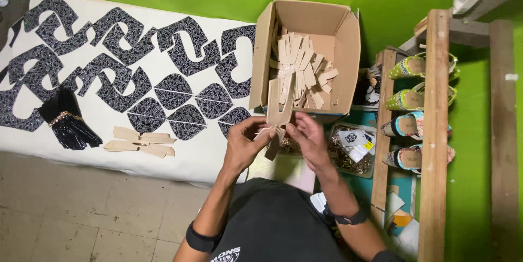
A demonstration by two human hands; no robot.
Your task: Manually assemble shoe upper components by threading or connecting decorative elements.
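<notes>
Looking down from the head camera, both hands meet just below the cardboard box [305, 55]. The left hand [245, 142] and right hand [308, 139] pinch one tan strap piece [273, 137] between closed fingertips; its long axis runs up toward the box, equally near both hands.

A pale tan strap piece [274, 131], flat and narrow with a forked end, is pinched between both hands just below the open cardboard box [340, 38], which holds a leaning heap of matching tan strips [302, 74].
</notes>
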